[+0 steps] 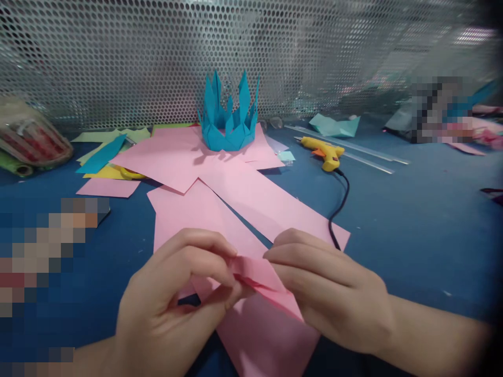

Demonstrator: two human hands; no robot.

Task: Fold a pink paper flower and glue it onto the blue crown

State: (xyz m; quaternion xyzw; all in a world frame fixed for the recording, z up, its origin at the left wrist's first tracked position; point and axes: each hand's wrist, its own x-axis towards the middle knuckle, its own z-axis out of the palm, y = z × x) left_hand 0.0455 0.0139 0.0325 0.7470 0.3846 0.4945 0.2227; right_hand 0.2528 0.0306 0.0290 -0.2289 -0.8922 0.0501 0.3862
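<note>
Pink paper piece (262, 278), half folded, pinched by fingers of left hand (173, 298) and right hand (334, 293); spiky blue paper crown (229, 118) stands finished.

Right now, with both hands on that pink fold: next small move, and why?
Probably pinch the crease tight and draw the pinch along it. The left hand and right hand both grip the folded pink paper, held above the pink sheets, and its layered flaps look loose, not pressed flat.
</note>
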